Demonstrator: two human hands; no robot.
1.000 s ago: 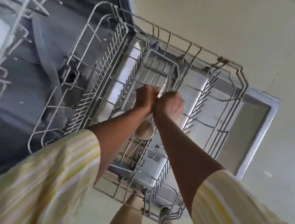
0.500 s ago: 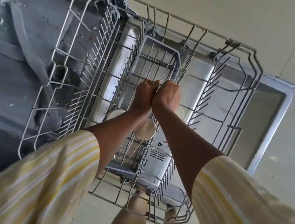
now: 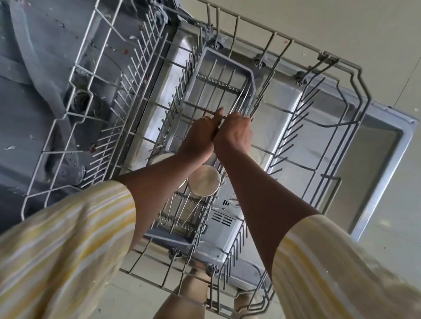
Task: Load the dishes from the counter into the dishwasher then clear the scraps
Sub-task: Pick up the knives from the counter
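Loose yellow-and-white striped sleeves point(image 3: 55, 254) reaching the elbows, bare forearms point(image 3: 261, 193), beige trousers point(image 3: 183, 309)

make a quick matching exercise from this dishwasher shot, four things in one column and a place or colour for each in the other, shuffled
Things
1 round cup
2 cutlery basket
3 wire rack
4 sleeve

Place or colour
a striped yellow and white
b pulled out over the open door
c grey, in the middle of the wire rack
d sits in the cutlery basket

Pairs: 1-d, 2-c, 3-b, 4-a
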